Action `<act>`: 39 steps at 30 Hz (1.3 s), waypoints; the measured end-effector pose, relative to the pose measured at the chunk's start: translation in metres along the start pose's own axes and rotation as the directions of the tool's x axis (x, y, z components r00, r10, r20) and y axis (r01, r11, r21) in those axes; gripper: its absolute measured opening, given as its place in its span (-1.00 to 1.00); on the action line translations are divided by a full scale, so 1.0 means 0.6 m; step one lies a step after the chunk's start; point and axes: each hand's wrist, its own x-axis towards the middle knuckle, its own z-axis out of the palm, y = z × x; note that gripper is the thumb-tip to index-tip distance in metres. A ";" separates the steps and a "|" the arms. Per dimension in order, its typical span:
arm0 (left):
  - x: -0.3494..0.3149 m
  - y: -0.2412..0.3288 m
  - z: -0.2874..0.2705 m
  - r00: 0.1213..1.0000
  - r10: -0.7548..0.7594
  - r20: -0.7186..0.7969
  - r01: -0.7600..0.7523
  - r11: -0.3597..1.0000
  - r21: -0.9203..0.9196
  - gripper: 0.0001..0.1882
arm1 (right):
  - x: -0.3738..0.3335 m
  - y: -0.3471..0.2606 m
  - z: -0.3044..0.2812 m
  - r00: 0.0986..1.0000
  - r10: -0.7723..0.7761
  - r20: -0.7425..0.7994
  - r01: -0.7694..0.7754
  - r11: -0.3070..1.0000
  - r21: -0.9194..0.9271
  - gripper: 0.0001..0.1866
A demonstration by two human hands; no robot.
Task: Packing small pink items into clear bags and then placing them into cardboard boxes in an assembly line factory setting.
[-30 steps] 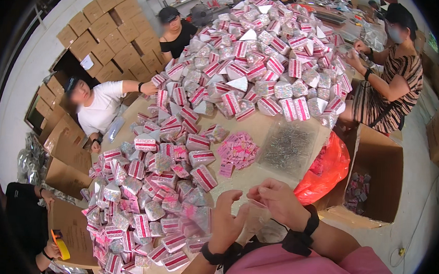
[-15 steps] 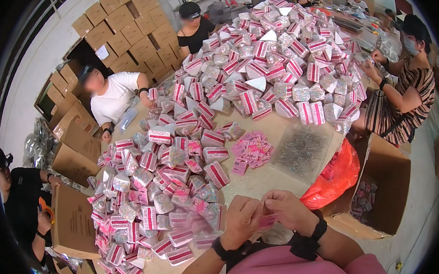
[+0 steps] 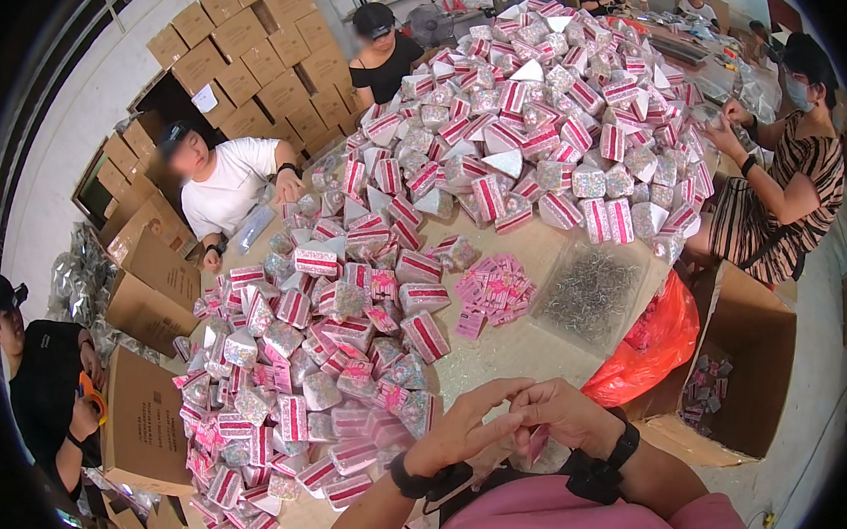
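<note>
Just above the near table edge, my hands meet at the fingertips. My right hand is closed with a small pink card hanging below its fingers. My left hand curves in from the left, thumb and fingers bent toward the right fingertips; whatever is pinched there is too small to make out. Some clear material shows beneath the right hand. Beyond my hands lies a loose heap of pink cards. To its right, a clear flat tray holds many small metal pieces. Wedge-shaped glittery packages with pink bands are heaped at the left.
A larger heap of packages covers the far table. A red plastic bag hangs at the right edge beside an open cardboard box. Several people sit around the table. Stacked cartons stand behind; another box is at left.
The pink card has turned from flat to more upright beneath my right fingers. My left hand has opened its grip somewhat and shifted slightly. The whole view has moved a little.
</note>
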 end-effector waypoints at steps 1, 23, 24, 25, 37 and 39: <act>-0.001 0.001 0.001 1.000 0.006 0.006 -0.006 1.000 0.003 -0.46 | 0.002 0.005 -0.005 1.000 0.001 0.001 -0.001 1.000 0.006 -0.82; -0.012 -0.019 0.038 0.922 -0.075 -0.380 0.180 0.951 0.250 -0.85 | 0.007 -0.005 0.009 0.996 -0.072 -0.051 0.053 0.952 -0.302 -0.75; -0.009 -0.024 0.039 0.916 -0.121 -0.383 0.205 0.961 0.185 -0.84 | 0.005 -0.004 0.010 0.993 -0.093 -0.077 0.060 0.935 -0.348 -0.75; -0.006 -0.028 0.039 0.908 -0.168 -0.383 0.229 0.966 0.120 -0.84 | 0.003 -0.001 0.011 0.988 -0.115 -0.102 0.066 0.917 -0.394 -0.75; 0.016 -0.057 0.064 0.855 -0.315 -0.411 0.212 0.937 -0.277 -0.79 | 0.006 0.022 0.007 0.768 -0.615 0.179 0.108 -0.151 -0.983 -0.86; 0.017 -0.058 0.064 0.849 -0.342 -0.403 0.233 0.926 -0.296 -0.78 | 0.009 0.023 0.000 0.756 -0.623 0.203 0.148 -0.140 -0.979 -0.86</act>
